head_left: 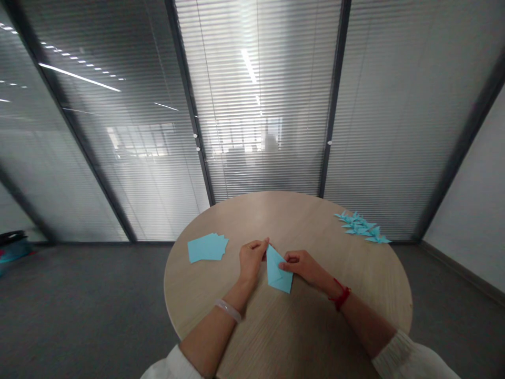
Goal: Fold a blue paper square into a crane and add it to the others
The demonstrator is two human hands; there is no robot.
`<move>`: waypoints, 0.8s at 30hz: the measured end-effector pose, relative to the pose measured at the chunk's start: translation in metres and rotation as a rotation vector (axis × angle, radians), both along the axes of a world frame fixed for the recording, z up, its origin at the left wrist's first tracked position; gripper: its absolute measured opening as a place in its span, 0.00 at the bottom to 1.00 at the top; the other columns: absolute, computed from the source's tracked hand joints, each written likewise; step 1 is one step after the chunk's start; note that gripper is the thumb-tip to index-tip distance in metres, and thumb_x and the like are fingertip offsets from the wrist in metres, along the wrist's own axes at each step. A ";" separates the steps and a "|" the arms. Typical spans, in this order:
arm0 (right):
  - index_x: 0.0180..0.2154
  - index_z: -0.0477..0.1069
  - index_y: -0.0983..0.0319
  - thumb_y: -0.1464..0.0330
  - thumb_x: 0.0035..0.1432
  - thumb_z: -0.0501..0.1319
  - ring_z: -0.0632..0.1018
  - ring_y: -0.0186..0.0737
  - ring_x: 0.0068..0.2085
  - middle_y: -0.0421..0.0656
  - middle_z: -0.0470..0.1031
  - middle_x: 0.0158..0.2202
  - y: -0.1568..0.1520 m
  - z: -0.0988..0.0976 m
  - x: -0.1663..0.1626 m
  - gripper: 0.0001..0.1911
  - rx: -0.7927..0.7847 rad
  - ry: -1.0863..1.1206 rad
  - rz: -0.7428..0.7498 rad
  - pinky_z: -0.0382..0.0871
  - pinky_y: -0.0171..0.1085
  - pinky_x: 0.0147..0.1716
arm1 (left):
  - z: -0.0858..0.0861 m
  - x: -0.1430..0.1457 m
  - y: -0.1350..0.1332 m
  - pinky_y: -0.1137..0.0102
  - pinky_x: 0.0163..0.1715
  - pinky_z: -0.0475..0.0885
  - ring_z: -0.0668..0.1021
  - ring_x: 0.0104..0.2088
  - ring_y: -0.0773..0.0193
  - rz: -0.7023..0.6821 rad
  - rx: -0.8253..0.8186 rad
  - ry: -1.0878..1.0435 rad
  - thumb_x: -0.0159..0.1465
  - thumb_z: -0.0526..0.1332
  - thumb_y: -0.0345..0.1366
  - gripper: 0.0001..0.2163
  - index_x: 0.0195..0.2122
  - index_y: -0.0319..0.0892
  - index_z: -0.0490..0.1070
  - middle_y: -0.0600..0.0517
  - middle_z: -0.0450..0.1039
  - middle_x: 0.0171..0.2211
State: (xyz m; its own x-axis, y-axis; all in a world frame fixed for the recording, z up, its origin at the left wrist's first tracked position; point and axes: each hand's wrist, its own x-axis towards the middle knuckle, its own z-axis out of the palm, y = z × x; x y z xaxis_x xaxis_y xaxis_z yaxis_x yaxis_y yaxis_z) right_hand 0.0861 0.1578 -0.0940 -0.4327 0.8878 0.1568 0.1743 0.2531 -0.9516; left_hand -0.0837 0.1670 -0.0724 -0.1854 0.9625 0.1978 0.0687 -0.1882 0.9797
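A light blue folded paper (278,271) lies on the round wooden table (292,326) between my hands. My left hand (252,258) pinches the paper's upper tip with closed fingers. My right hand (302,265) is closed too and presses on the paper's right edge. A clear bangle sits on my left wrist, a red cord on my right.
A small stack of flat blue paper sheets (207,247) lies to the left of my hands. Several finished blue folded figures (361,226) lie at the table's far right edge. Glass walls with blinds stand behind the table. Grey carpet surrounds it.
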 end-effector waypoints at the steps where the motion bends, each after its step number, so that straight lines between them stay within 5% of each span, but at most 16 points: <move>1: 0.23 0.67 0.64 0.53 0.48 0.65 0.64 0.30 0.23 0.36 0.64 0.20 0.000 0.000 0.000 0.20 0.001 0.001 0.004 0.52 0.31 0.23 | -0.001 0.000 0.000 0.73 0.19 0.62 0.69 0.18 0.67 -0.006 0.003 -0.005 0.50 0.63 0.51 0.18 0.19 0.38 0.74 0.52 0.69 0.16; 10: 0.23 0.68 0.64 0.52 0.47 0.65 0.65 0.31 0.23 0.37 0.66 0.21 0.000 -0.001 -0.001 0.21 -0.007 0.008 0.028 0.53 0.31 0.23 | -0.001 0.000 0.000 0.74 0.17 0.58 0.64 0.15 0.69 0.050 0.047 0.031 0.50 0.62 0.54 0.22 0.13 0.40 0.65 0.56 0.60 0.12; 17: 0.24 0.69 0.64 0.53 0.47 0.64 0.66 0.32 0.24 0.38 0.68 0.21 0.006 -0.005 0.002 0.20 0.013 0.021 -0.081 0.56 0.32 0.24 | -0.002 0.003 0.002 0.75 0.18 0.57 0.62 0.17 0.72 -0.208 -0.069 -0.048 0.45 0.65 0.57 0.24 0.15 0.39 0.66 0.57 0.59 0.14; 24: 0.25 0.71 0.64 0.53 0.47 0.65 0.68 0.33 0.25 0.38 0.70 0.22 0.010 -0.009 0.002 0.19 0.012 0.020 -0.108 0.58 0.32 0.24 | -0.010 0.003 0.002 0.75 0.17 0.54 0.62 0.17 0.72 -0.291 -0.075 0.004 0.42 0.68 0.54 0.22 0.19 0.37 0.70 0.56 0.63 0.15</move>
